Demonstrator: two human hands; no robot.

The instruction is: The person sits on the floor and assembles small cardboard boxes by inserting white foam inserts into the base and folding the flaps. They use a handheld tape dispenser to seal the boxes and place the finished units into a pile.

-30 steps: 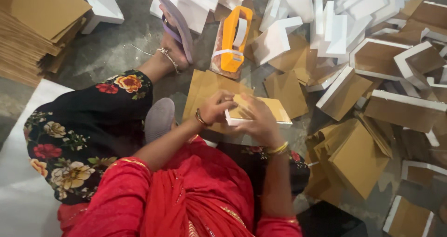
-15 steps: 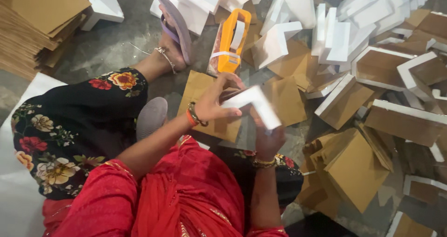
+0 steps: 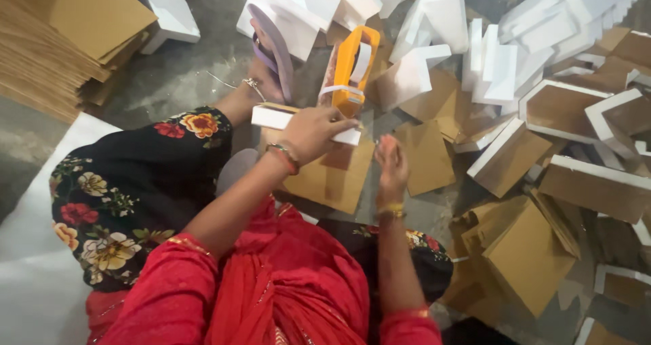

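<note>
While the person sits on the grey floor with legs out, the scene reads as follows.

Left hand: the left hand (image 3: pixel 313 131) is closed around a white box piece (image 3: pixel 274 117), a long flat strip of card, held level above a brown cardboard sheet (image 3: pixel 332 175).
Right hand: the right hand (image 3: pixel 391 160) is open and holds nothing, fingers loosely spread, hovering just right of the strip's end, near the brown sheet's right edge.
Box piece: white on its long face, brown along its top edge; it lies between the person's foot and the right hand.
Tape dispenser: an orange tape dispenser (image 3: pixel 350 67) with white tape stands upright just beyond the left hand.
Sandal: a lilac sandal (image 3: pixel 271 50) is on the foot, left of the dispenser.
Finished pieces: a heap of white L-shaped card corners (image 3: pixel 468 53) fills the top right.
Trays: brown trays with white rims (image 3: pixel 563 111) lie at the right edge.
Flat stock: a stack of brown cardboard sheets (image 3: pixel 57 40) sits at the top left.
Clothing: red sleeves, and black trousers with a flower print.
</note>
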